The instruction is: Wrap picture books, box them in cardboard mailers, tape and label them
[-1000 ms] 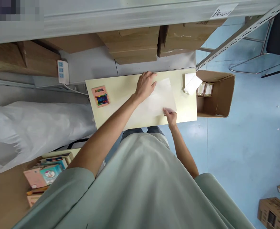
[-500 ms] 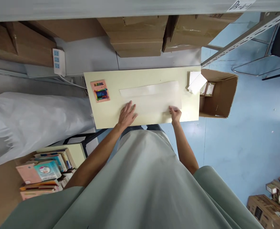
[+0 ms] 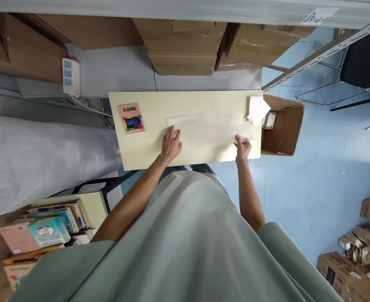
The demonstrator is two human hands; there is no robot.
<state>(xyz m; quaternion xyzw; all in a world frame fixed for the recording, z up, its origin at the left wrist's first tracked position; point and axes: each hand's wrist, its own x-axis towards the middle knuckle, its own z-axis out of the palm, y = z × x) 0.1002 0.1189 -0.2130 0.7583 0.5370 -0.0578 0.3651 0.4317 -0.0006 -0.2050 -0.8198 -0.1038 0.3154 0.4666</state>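
A long, thin, whitish see-through sheet (image 3: pixel 210 128) lies across the pale yellow table (image 3: pixel 159 100), and its far edge is hard to make out. My left hand (image 3: pixel 171 144) rests palm down by the sheet's left end, fingers spread, fingertips touching it. At the right end, my right hand (image 3: pixel 242 147) pinches the near corner between thumb and fingers. A pink book (image 3: pixel 131 118) with a dark rainbow-edged picture lies at the table's left side. White cards or papers (image 3: pixel 258 110) sit overlapped at the right edge.
An open cardboard box (image 3: pixel 284 126) stands against the table's right end with small boxes inside. Large cartons (image 3: pixel 181 46) line the shelf behind, beside a power strip (image 3: pixel 71 77). A big white wrapped bundle (image 3: pixel 49 163) and stacked books (image 3: pixel 46 230) are on the left.
My right hand has moved right, drawing the sheet's corner along, and the sheet has shifted right. My left hand has moved slightly. The view has swung a little.
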